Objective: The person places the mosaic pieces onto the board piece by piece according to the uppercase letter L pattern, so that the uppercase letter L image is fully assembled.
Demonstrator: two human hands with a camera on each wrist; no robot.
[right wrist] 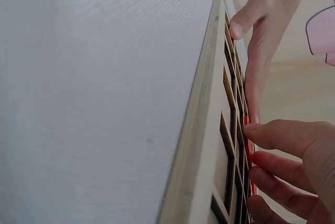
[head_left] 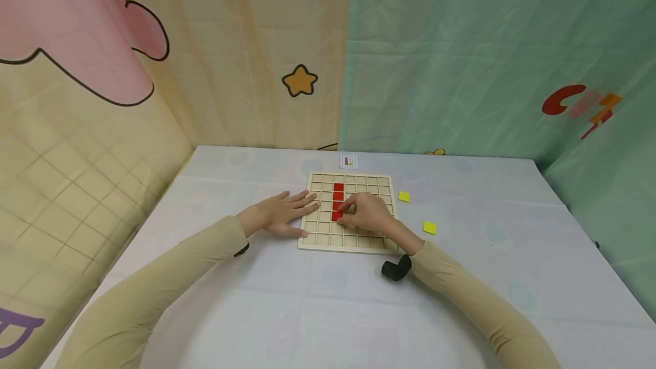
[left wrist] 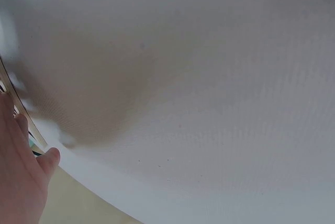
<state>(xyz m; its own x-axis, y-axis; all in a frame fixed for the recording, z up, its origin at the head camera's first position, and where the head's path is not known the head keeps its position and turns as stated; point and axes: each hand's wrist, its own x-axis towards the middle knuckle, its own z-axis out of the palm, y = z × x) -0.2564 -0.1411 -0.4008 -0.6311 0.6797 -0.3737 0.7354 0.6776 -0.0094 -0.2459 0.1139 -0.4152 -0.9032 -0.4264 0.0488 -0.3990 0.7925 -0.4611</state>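
Note:
A wooden grid board lies flat with several red square tiles in one upright column of its cells. At the near end of that column, my right hand has thumb and index finger on either side of the lowest red tile, pinching it in its cell. The right wrist view shows these fingertips right at the red. Flat with fingers spread, my left hand rests on the board's left edge and holds nothing.
Two yellow square tiles lie on the white-covered table right of the board. Just beyond the board's far edge is a small card printed with a coloured grid pattern. Patterned curtains hang behind the table and at both sides.

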